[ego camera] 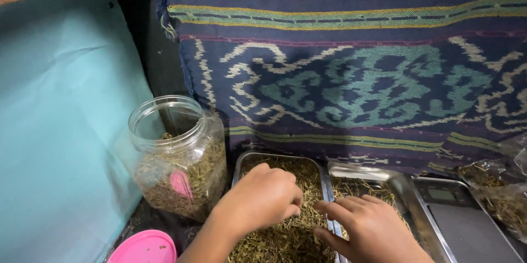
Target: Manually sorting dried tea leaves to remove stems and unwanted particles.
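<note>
while your left hand [262, 197] pinches dried herbs [285, 235] in the steel tray [241, 165], fingers bunched, your right hand [368, 224] rests fingers spread narrowly on its rim, steadying it beside the open jar [178, 156].

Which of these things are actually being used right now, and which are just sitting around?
In use:
left hand, in the herb tray
right hand, at the tray edge
metal tray of dried herbs

Lying about:
open plastic jar
pink lid
second metal tray
digital scale
woven cloth

A small greyish scale screen [442, 193] sits right, beside a crinkled clear plastic bag [502, 191].
</note>
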